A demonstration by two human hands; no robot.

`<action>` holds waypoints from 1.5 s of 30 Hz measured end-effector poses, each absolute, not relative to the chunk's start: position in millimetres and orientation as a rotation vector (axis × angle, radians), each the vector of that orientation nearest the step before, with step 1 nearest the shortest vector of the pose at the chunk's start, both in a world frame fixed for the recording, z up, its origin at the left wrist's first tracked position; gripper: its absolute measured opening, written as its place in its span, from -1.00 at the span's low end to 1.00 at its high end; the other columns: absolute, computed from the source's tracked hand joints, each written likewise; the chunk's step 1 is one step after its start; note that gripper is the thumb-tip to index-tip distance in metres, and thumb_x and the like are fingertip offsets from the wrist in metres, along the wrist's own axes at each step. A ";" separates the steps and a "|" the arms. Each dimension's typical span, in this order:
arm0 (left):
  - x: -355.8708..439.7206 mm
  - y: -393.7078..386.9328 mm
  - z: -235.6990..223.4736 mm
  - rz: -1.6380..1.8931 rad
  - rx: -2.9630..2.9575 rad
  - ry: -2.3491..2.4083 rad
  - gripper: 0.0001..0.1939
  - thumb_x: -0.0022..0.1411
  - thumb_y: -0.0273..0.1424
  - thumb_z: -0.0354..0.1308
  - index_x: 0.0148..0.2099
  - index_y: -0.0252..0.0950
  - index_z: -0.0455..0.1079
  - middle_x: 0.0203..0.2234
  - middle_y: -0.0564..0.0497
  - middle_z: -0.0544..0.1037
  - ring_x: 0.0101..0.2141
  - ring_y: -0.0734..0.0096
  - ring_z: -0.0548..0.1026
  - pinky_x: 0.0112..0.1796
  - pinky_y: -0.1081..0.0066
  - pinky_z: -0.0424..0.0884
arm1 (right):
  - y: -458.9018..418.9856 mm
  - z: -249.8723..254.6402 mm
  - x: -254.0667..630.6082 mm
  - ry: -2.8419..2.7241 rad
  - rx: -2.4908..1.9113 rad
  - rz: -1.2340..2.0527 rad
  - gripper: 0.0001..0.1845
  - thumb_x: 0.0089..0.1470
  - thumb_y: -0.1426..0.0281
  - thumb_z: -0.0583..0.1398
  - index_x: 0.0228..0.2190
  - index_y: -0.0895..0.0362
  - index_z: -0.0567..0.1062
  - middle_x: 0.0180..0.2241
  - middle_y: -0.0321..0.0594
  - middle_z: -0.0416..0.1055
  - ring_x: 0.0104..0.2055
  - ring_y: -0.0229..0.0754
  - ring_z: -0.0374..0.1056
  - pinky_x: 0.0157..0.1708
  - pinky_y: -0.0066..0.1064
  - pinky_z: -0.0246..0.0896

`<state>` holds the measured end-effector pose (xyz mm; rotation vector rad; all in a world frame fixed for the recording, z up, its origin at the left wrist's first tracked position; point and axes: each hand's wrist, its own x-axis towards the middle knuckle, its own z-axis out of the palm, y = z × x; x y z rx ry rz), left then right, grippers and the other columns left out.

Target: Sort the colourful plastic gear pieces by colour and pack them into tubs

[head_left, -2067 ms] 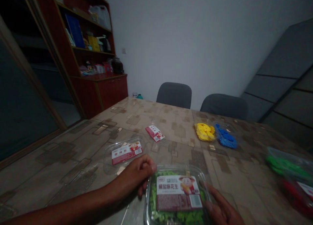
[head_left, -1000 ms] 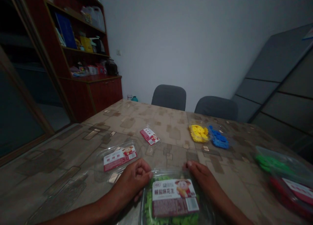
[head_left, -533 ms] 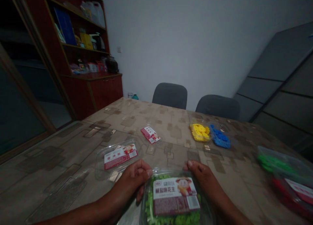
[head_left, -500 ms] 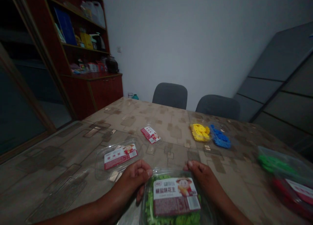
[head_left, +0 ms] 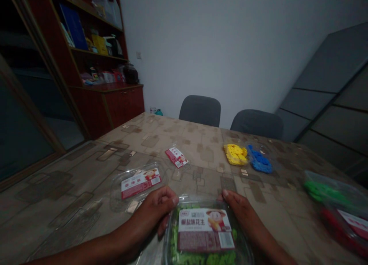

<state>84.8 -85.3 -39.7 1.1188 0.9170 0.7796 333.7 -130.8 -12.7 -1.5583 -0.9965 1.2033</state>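
Observation:
A clear plastic box (head_left: 205,230) with a white and dark red label sits at the near edge of the view, light green pieces showing inside it. My left hand (head_left: 161,205) grips its far left corner between curled fingers and thumb. At the far right corner, my right hand (head_left: 237,203) pinches the rim. The lid lies over the box; whether it is fully pressed down I cannot tell. Just beyond my left hand is a loose clear lid (head_left: 140,182) with a red and white label. Farther off lies a smaller-looking labelled lid (head_left: 176,157).
Toward the far right of the patterned table (head_left: 201,142) stand a box of yellow pieces (head_left: 235,153) and a box of blue pieces (head_left: 260,159). Nearer on the right are boxes of green pieces (head_left: 324,190) and red pieces (head_left: 340,226). Two grey chairs (head_left: 199,111) stand behind.
My right hand has moved from the box's right side to its far right corner. My left hand stays at the far left corner. Lately only the view shifts slightly.

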 end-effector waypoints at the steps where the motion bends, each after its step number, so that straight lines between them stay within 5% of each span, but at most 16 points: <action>1: 85.2 -85.4 -39.4 0.784 1.103 0.910 -0.55 0.17 0.02 0.27 -0.36 -0.28 0.32 -0.70 0.19 0.32 -0.73 0.64 0.16 -0.71 0.63 0.01 | -130.9 -14.9 334.4 -0.979 -1.552 1.219 -0.45 -0.08 -0.14 0.26 -0.54 0.12 0.43 -0.66 -0.35 0.35 -0.62 -0.23 0.26 -0.58 -0.43 0.14; 7: 88.5 -81.5 -33.5 0.739 1.049 0.913 -0.49 0.06 0.07 0.32 -0.39 -0.29 0.32 -0.73 0.21 0.27 -0.74 0.65 0.11 -0.71 0.62 -0.03 | -126.5 -21.7 332.4 -0.858 -1.509 1.255 -0.44 -0.12 -0.14 0.31 -0.52 0.14 0.44 -0.68 -0.34 0.37 -0.65 -0.23 0.29 -0.58 -0.42 0.19; 16: 87.4 -89.0 -44.1 0.836 1.066 0.929 -0.50 0.11 0.07 0.30 -0.38 -0.27 0.29 -0.69 0.21 0.29 -0.72 0.64 0.15 -0.69 0.61 0.02 | -125.2 -19.4 331.8 -0.892 -1.459 1.322 -0.42 -0.08 -0.17 0.28 -0.52 0.12 0.41 -0.68 -0.40 0.33 -0.64 -0.30 0.21 -0.60 -0.50 0.03; 27: 87.4 -93.5 -39.8 0.755 1.090 0.920 -0.49 0.12 0.10 0.27 -0.32 -0.27 0.31 -0.67 0.21 0.29 -0.74 0.67 0.09 -0.73 0.63 -0.04 | -136.7 -24.7 333.3 -0.865 -1.479 1.244 -0.37 -0.12 -0.20 0.29 -0.47 0.15 0.48 -0.67 -0.39 0.34 -0.63 -0.30 0.24 -0.60 -0.51 0.07; 40: 90.2 -104.6 -37.0 0.857 1.163 0.982 -0.47 0.04 0.10 0.32 -0.34 -0.25 0.29 -0.60 0.19 0.36 -0.74 0.66 0.18 -0.76 0.65 0.03 | -178.4 1.0 348.4 -0.969 -1.668 1.139 -0.42 0.03 -0.20 0.16 -0.42 0.08 0.54 -0.37 -0.21 0.56 -0.23 0.02 0.45 -0.19 -0.30 0.34; 45: 87.1 -108.3 -37.5 0.828 1.184 0.982 -0.47 0.10 0.12 0.28 -0.32 -0.27 0.33 -0.61 0.18 0.36 -0.75 0.68 0.16 -0.77 0.67 0.03 | -184.5 -3.8 342.9 -1.058 -1.633 1.110 -0.45 0.06 -0.16 0.17 -0.37 0.08 0.54 -0.37 -0.25 0.53 -0.32 -0.07 0.41 -0.27 -0.35 0.32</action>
